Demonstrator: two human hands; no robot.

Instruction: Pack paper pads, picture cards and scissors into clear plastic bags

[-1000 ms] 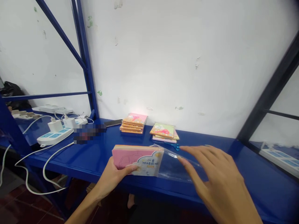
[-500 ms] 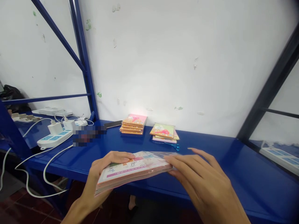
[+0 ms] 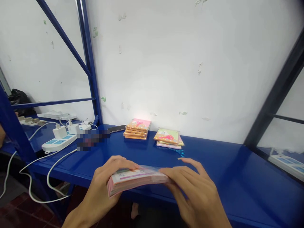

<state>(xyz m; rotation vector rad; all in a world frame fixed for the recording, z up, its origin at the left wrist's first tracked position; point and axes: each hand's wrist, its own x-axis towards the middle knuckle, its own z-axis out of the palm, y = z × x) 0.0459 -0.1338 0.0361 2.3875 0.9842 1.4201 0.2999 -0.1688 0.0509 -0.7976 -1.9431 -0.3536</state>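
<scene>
Held level over the table's front edge is a pack of printed paper sheets (image 3: 135,182) in a clear plastic wrapper. My left hand (image 3: 104,180) grips its left end, thumb on top and the other fingers partly hidden underneath. At the right end, my right hand (image 3: 194,186) pinches the wrapper between thumb and fingers, with one finger raised. Behind the pack, blue-handled scissors (image 3: 180,152) lie by a short stack of wrapped packs (image 3: 167,136) with a pink scissors picture on top. A taller stack of similar packs (image 3: 137,129) stands left of it.
The blue table (image 3: 228,167) runs along a white wall. On the left are a white power strip (image 3: 57,142) with plugged-in chargers, loose white cables (image 3: 48,175) and a dark phone (image 3: 117,129). Blue frame posts (image 3: 91,72) rise at either side.
The pack has been tilted so its front edge faces me more. My right hand has moved left and a little down, closer to my left hand. The camera view has shifted slightly.
</scene>
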